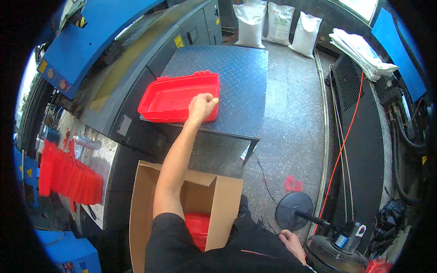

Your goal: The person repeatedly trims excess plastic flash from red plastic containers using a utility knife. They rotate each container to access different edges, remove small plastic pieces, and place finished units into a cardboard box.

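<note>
A shallow red plastic box lid [170, 93] with small tabs along its far rim lies on a dark blue checkered-plate table. My left hand [202, 108] reaches over its near right corner with the fingers curled; whether they grip the rim or some small thing is hidden. Something yellowish covers a fingertip. Down at my right side, close to the fan, my right hand [293, 245] has its fingers bent together, and what they hold, if anything, cannot be made out. Below my left arm an open cardboard box [223, 204] contains a red plastic piece [198, 227].
A stack of red plastic parts [73, 175] and a spray can [87, 142] are on the left bench. The checkered table [241, 91] adjoins a grey machine. A black fan [339, 252] and round base [294, 210] stand at right. White sacks [278, 22] line the back.
</note>
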Demonstrator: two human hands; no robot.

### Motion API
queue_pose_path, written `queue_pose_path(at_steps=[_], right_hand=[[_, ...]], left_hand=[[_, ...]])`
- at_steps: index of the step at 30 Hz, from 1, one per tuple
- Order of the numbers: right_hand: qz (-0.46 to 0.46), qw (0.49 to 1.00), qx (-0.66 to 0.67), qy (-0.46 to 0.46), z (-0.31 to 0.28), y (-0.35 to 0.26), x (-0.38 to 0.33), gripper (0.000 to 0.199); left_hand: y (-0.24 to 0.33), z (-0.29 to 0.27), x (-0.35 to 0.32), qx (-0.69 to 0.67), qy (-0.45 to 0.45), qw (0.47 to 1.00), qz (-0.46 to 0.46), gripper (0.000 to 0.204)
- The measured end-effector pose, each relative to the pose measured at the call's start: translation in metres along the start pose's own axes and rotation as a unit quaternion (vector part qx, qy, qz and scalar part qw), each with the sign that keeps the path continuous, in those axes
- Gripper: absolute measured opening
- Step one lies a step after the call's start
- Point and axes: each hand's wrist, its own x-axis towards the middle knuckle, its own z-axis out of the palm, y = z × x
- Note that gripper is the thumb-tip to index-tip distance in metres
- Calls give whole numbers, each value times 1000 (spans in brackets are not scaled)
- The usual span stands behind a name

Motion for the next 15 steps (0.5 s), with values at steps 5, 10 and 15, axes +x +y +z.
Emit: queue_pose_path(at_steps=[5,10,15], right_hand=[[49,998,34,-6,4,0,-2,26],[26,999,13,13,5,-3,-2,26],[50,999,19,2,-2,-12,-9,25]], left_hand=[[-12,16,5,-35,36,996,68,26],[-25,3,4,-421,24,903,80,12],[-36,-20,-53,-685,-80,722,54,11]])
